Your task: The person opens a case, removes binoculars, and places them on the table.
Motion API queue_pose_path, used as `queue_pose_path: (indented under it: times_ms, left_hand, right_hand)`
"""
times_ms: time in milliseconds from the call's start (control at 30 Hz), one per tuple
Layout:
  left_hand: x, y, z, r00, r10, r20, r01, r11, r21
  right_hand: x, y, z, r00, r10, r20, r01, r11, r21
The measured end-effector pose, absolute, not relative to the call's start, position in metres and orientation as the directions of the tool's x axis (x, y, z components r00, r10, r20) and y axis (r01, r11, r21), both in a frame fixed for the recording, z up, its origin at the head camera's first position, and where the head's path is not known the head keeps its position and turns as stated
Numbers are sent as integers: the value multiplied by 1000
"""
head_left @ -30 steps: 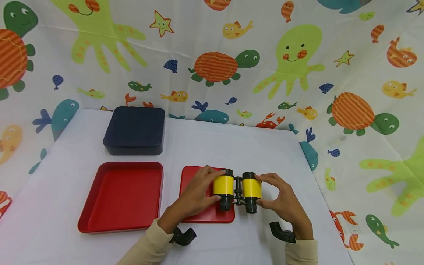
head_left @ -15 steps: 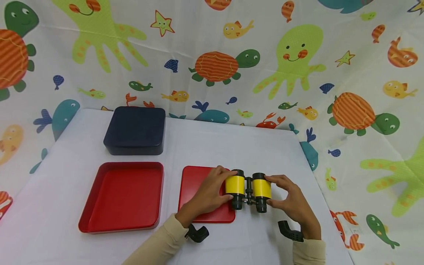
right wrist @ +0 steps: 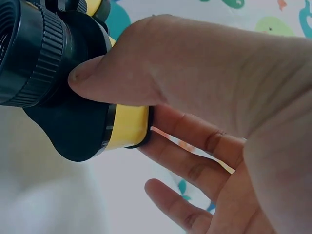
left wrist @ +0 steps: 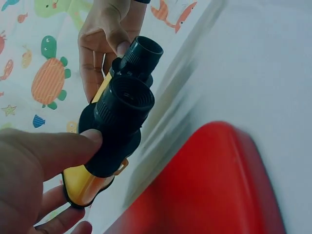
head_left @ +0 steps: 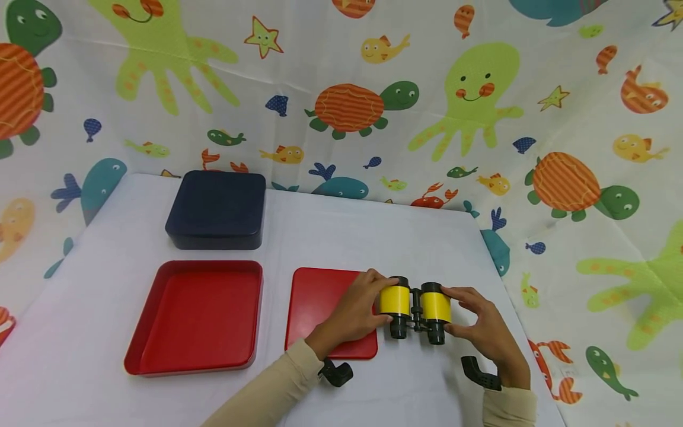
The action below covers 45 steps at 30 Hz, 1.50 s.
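Note:
Yellow and black binoculars [head_left: 436, 307] are held between both hands, just right of a flat red lid [head_left: 320, 296] in the head view. My left hand [head_left: 356, 308] pinches the left barrel, thumb at the eyepiece end and fingers at the far end. On the other barrel my right hand [head_left: 482, 323] grips the same way. In the left wrist view the black eyepieces [left wrist: 124, 102] point toward the camera, and the binoculars hang above the white cloth. The right wrist view shows the thumb [right wrist: 90, 80] pressed on the black housing, with fingers beyond the yellow band.
An open red tray [head_left: 200, 317] lies at the left on the white-covered table [head_left: 416, 397]. Behind it sits a dark navy box [head_left: 219, 207]. A curtain [head_left: 299, 53] printed with sea animals hangs along the back and right sides.
Both hands have carried the binoculars to the right, from overlapping the red lid to beyond its right edge. The lid, tray and navy box have stayed in place.

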State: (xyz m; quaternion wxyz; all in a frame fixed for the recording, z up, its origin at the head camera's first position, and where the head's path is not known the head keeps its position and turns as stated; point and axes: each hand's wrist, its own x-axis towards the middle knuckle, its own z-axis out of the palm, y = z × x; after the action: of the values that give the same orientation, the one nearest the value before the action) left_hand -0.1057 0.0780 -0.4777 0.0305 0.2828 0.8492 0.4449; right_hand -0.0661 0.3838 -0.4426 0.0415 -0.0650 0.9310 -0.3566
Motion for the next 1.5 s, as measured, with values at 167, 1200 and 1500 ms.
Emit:
queue_pose_path:
  times_ms: [167, 1200, 1500]
  left_hand:
    - [-107, 88, -481, -836, 510, 203, 462, 454, 762]
    - [-114, 106, -494, -847, 495, 194, 462, 504, 730]
    - [-113, 110, -492, -842, 503, 196, 474, 517, 713]
  right_hand:
    - [-66, 392, -441, -989, -140, -57, -63, 724, -687]
    - [-72, 405, -455, -986, -131, -106, -15, 692, -721]
    - [-69, 408, -453, -985, -124, -124, 5, 687, -727]
